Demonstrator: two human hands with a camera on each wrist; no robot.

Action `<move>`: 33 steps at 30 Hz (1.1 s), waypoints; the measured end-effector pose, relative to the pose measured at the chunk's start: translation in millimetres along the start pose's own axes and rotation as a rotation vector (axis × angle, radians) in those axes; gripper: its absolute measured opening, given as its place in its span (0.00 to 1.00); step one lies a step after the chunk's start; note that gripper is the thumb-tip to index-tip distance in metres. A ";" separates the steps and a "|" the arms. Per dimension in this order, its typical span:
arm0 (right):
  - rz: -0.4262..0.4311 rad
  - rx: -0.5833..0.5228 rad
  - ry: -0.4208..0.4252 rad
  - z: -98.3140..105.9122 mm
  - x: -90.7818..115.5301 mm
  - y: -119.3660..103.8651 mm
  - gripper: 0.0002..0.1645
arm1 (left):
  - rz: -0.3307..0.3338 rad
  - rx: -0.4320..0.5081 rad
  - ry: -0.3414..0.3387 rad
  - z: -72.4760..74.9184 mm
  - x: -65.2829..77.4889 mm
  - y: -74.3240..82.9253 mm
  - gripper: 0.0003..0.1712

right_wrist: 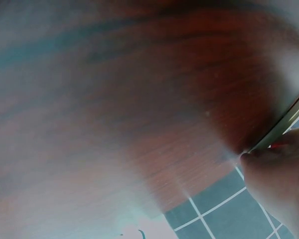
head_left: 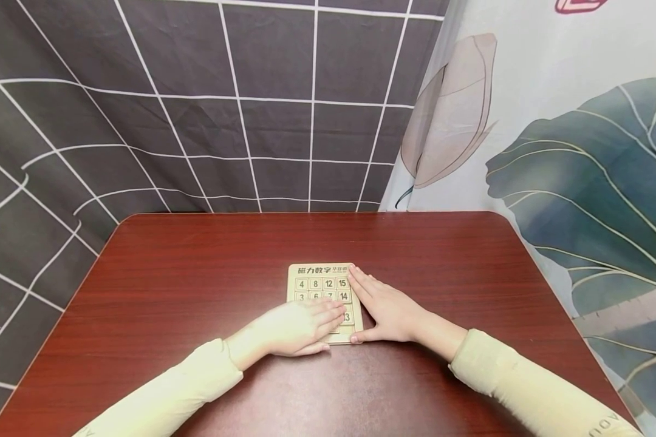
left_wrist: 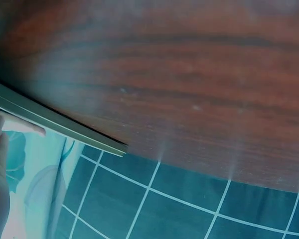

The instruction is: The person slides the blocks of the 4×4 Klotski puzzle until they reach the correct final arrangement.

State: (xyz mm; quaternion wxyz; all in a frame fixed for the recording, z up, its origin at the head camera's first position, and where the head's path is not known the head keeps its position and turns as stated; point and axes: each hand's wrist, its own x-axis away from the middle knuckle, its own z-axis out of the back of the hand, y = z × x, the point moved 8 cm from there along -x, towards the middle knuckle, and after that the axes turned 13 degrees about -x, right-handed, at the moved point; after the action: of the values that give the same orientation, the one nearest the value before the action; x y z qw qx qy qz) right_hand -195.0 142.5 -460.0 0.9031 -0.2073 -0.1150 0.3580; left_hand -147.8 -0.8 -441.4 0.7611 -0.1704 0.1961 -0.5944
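A pale number slide puzzle (head_left: 292,283) with dark printed characters along its top lies flat on the table. Its top row of tiles reads 4, 8, 12, 15, and the second row shows 3, 6, 7, 14. My left hand (head_left: 295,326) rests palm down across the lower rows with its fingers straight, hiding most of those tiles. Along the puzzle's right side is my right hand (head_left: 392,311), fingertips at the upper right corner and thumb at the lower right one. Both wrist views catch the thin puzzle edge (left_wrist: 65,127) close to the wood.
The reddish-brown table (head_left: 197,261) has rounded far corners. Behind it hangs a dark cloth with a white grid (head_left: 273,127), and a white curtain with leaf prints (head_left: 525,176) hangs at the right. Light sleeves (head_left: 503,364) cover both forearms.
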 end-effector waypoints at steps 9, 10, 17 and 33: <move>-0.018 0.006 -0.014 -1.5 -1.0 1.3 0.73 | 0.037 -0.025 -0.036 -2.4 -5.5 -8.6 0.33; -0.016 0.005 -0.012 -1.3 -0.9 0.9 0.73 | 0.036 -0.023 -0.039 -2.1 -5.2 -7.8 0.34; -0.004 0.001 0.003 1.3 0.0 -1.9 0.73 | -0.037 -0.022 0.053 11.7 -1.3 10.7 0.37; -0.001 0.004 0.002 -0.2 -0.3 -0.2 0.74 | -0.066 -0.011 0.066 15.2 0.7 22.3 0.35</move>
State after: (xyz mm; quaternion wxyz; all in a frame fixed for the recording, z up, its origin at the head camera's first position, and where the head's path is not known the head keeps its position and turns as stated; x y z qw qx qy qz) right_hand -195.0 142.1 -460.1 0.9039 -0.2059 -0.1133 0.3575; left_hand -121.3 4.2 -439.3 0.7332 -0.1612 0.2185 -0.6235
